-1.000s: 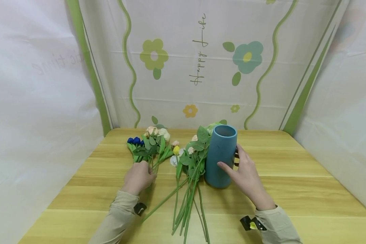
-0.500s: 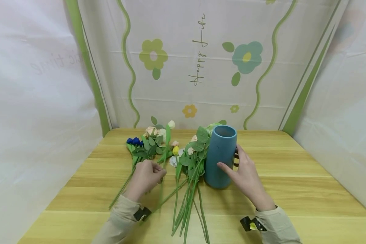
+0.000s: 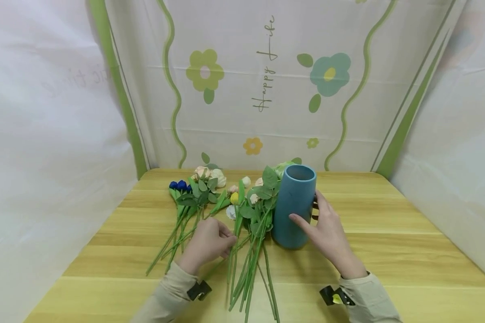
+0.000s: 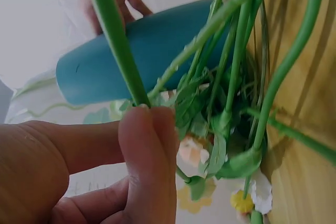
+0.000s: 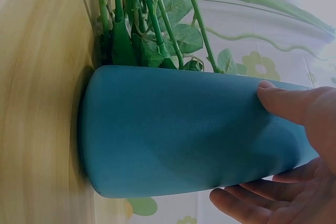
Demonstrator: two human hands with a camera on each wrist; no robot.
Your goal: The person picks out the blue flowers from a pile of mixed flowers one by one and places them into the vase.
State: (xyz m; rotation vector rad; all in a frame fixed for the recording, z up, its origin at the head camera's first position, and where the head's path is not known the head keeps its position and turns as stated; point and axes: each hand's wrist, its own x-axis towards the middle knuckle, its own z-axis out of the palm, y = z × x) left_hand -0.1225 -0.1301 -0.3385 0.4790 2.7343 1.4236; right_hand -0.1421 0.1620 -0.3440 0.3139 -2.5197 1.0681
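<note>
Standing upright on the wooden table, the blue vase (image 3: 292,211) is held at its right side by my right hand (image 3: 327,235). The right wrist view shows the thumb on one side of the vase (image 5: 184,135) and the fingers on the other. My left hand (image 3: 210,242) pinches the thin green stem (image 4: 118,40) of a white tulip (image 3: 246,181) between thumb and fingers. That tulip is raised just left of a loose bunch of stems and leaves (image 3: 262,211) lying against the vase.
Left of the hand lie blue tulips (image 3: 181,185), pale roses (image 3: 202,172) and their crossing stems. A yellow flower (image 3: 234,198) and a white flower (image 3: 231,211) lie in the middle. Behind the wooden table (image 3: 388,233) hangs a printed curtain (image 3: 266,121).
My left hand has drawn the white tulip out of the left pile and carried it right, towards the middle bunch. The right hand and the vase have stayed in place.
</note>
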